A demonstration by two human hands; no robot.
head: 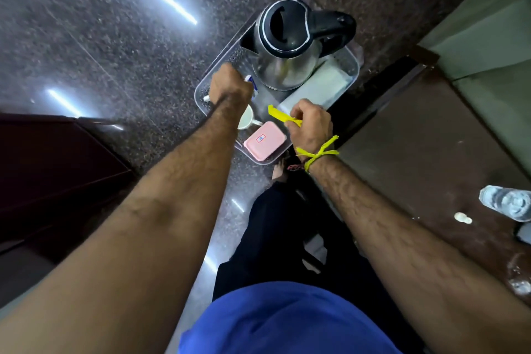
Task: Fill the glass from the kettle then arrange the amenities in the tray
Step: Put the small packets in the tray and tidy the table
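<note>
On the dark stone floor, a clear tray [352, 66] with steel kettle [287, 46] at the far end, white cup [246, 121] and pink box [264, 139] nearer. Left hand [230, 85] curled around a small white tube [250, 80] over the tray's left side. Right hand [310, 123] pinching a yellow comb [283, 116] above the near right edge.

No text can be read: the pink box [264, 140], just in front of the kettle [290, 43], bears a small red-and-blue label, too blurred.
</note>
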